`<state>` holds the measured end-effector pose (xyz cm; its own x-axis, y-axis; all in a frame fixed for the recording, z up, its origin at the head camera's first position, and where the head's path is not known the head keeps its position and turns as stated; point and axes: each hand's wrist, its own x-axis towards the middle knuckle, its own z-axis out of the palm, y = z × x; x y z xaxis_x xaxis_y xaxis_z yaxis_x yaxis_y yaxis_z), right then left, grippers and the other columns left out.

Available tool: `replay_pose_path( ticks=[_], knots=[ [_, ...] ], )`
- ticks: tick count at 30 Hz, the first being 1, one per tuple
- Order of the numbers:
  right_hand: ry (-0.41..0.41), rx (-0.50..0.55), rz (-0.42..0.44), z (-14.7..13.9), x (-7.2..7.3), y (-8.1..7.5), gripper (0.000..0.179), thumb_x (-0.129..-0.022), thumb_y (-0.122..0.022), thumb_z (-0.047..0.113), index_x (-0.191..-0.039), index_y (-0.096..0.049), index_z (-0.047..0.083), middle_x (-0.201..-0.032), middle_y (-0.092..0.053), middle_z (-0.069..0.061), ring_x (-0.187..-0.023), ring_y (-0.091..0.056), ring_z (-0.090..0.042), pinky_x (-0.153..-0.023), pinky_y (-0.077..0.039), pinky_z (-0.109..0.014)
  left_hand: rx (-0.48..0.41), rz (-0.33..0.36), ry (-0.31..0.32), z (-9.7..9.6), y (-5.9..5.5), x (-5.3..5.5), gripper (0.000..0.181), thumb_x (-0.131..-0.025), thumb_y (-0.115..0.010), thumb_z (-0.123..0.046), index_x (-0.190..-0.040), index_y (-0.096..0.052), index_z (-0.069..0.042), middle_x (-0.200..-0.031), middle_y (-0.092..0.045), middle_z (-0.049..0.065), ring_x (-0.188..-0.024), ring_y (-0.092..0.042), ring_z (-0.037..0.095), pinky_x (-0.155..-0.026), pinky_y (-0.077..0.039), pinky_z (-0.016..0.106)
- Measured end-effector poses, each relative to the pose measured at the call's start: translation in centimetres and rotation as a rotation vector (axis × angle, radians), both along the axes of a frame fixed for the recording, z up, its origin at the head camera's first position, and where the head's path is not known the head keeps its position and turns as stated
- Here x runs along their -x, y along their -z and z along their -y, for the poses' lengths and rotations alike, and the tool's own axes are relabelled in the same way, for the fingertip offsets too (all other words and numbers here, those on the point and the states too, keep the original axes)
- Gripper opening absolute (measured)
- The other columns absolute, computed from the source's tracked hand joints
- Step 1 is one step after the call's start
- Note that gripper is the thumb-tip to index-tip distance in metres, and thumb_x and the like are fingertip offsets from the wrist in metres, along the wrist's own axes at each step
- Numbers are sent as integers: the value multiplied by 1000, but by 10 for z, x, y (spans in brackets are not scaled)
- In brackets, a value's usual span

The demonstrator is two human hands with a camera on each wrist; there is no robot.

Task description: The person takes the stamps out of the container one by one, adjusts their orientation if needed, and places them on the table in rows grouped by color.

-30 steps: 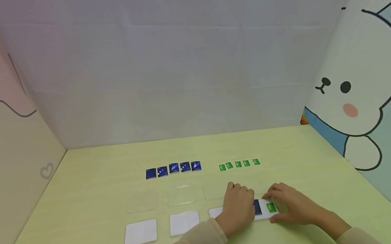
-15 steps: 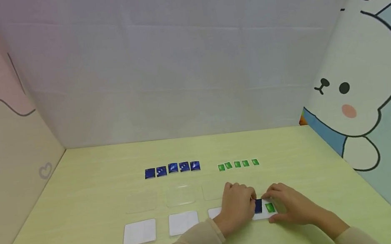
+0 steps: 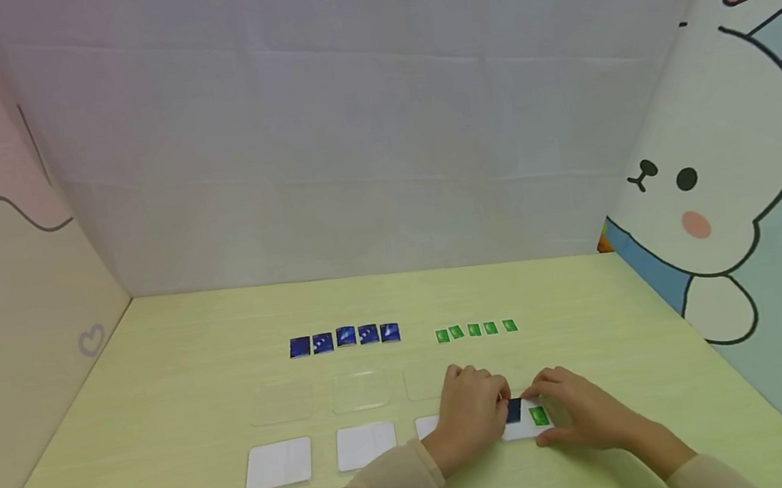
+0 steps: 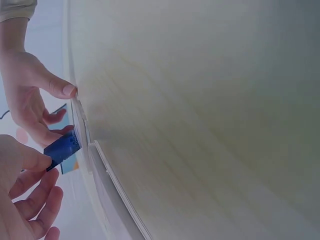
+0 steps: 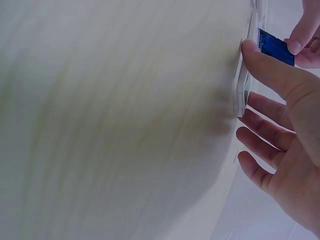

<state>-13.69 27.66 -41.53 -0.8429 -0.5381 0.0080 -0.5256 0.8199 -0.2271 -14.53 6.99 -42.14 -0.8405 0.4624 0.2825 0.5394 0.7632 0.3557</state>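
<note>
Between thumb and fingertips my left hand (image 3: 466,417) pinches a small dark blue stamp (image 4: 63,148) with a serrated edge. It stands tilted, its lower edge at a white card (image 3: 518,432), in both wrist views. My right hand (image 3: 589,410) grips that card by its near and far edges, thumb (image 5: 254,54) on the near side. A small green stamp (image 3: 539,416) lies on the card's right part. The left hand hides the card's left end and part of another white card (image 3: 427,425) to its left.
Two more white cards (image 3: 277,465) lie to the left. Behind them are several clear flat pieces (image 3: 360,392). Farther back sit a row of blue stamps (image 3: 346,337) and a row of green stamps (image 3: 475,330). Walls (image 3: 318,162) bound the table's back and sides.
The blue stamp in my left hand has shifted slightly over the white card, and its lower edge shows a little higher. Both hands stay almost in place.
</note>
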Motion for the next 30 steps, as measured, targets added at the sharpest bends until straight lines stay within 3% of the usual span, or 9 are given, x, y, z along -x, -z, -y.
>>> replay_pose_path(
  ticks=[8,18,30],
  knots=[
    [14,-11,16,-1,1,2,52,-74,-76,50,-113,-66,17,-110,-61,7,-101,-55,-11,-92,-50,-39,29,-34,14,0,2,0,7,-86,-68,-26,-81,-71,-24,-70,-64,-10,-65,-46,6,-73,-33,24],
    [21,-14,21,0,1,1,52,-73,-78,49,-113,-66,18,-109,-61,8,-101,-55,-11,-92,-50,-39,205,-125,32,0,3,-2,11,-88,-66,-30,-96,-69,-24,-86,-70,-8,-77,-55,10,-80,-39,27],
    [24,-20,28,0,2,0,52,-74,-78,48,-113,-66,17,-110,-61,7,-102,-56,-12,-93,-50,-40,185,-137,17,-2,4,0,8,-86,-67,-26,-93,-70,-24,-84,-70,-9,-76,-56,9,-77,-38,26]
  ],
)
